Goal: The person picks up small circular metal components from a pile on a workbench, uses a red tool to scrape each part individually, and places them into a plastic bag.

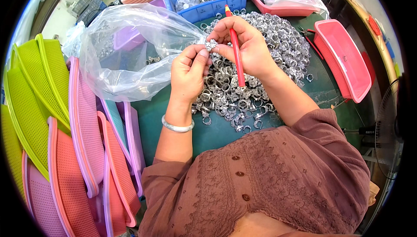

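Note:
A silvery ring with a sparkling, flower-like top (211,45) is pinched between the thumb and fingers of my left hand (187,72). My right hand (247,48) closes in from the other side, its thumb and fingertips at the same ring. Across its palm lies a red pencil (237,59), coloured tip pointing up and away. Under and beyond both hands spreads a large heap of similar silvery rings (278,41), a few lying loose at its near edge. A clear plastic bag (130,82) stands open just left of my left hand.
Stacked perforated baskets (80,167) in green, purple and orange crowd the left side. At the back are a blue bin (213,9) of small metal pieces and a pink tray (284,10) with plastic bags. Pliers (313,46) and a pink basket (343,59) lie right, near a fan (386,128).

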